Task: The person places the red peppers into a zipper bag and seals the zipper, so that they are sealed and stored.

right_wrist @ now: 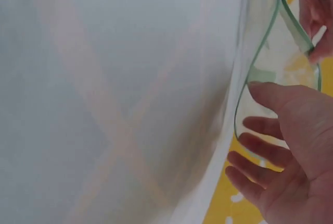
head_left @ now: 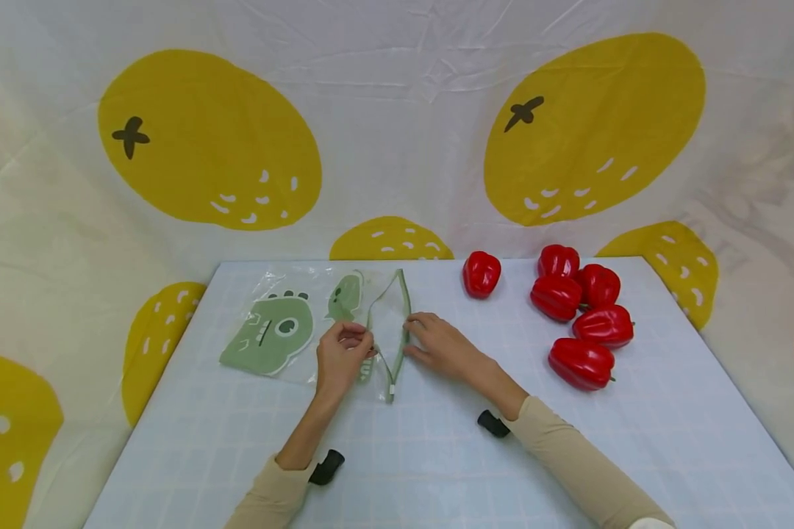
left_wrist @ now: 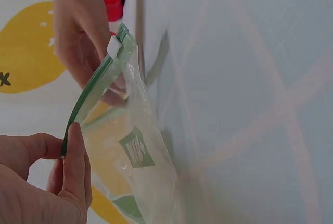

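A clear zip bag (head_left: 278,342) printed with green cartoon dinosaurs lies on the table, its mouth spread apart toward the right. My left hand (head_left: 337,360) pinches one green-edged lip of the mouth between thumb and fingers, as the left wrist view shows up close. At the opposite lip is my right hand (head_left: 445,348), its fingers spread and loosely extended, the thumb tip right at the green edge (right_wrist: 257,60). A white slider (left_wrist: 113,47) sits at the near end of the zip.
One red bell pepper (head_left: 481,275) stands at the back, right of the bag. Several more red bell peppers (head_left: 581,363) lie grouped farther right on the pale checked table (head_left: 423,470). A fruit-patterned cloth (head_left: 397,132) hangs behind the table and along its sides.
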Tool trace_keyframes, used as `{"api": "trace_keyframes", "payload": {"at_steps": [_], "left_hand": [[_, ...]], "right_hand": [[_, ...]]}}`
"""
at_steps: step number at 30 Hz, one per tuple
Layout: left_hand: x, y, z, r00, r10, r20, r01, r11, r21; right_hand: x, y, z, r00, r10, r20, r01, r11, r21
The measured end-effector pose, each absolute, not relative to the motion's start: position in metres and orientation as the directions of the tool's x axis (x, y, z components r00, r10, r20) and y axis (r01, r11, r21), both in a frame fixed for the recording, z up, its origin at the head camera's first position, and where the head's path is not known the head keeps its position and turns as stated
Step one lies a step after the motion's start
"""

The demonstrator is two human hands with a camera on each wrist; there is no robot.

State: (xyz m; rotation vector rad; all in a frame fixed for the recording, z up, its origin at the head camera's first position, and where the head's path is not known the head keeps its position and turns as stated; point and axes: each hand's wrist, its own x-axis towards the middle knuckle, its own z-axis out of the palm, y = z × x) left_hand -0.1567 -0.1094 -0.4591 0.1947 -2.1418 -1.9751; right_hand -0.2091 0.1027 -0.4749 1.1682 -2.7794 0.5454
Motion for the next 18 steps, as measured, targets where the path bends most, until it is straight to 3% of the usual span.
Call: {"api": "trace_keyframes", "payload": {"at_steps": [18], "left_hand": [[-0.164,-0.104,-0.461,-0.975,-0.222,0.012,0.016,-0.014,1.0]], "right_hand": [[-0.235,0.128,-0.459,-0.8,-0.458,0.386,-0.595,0.684,-0.422]]}}
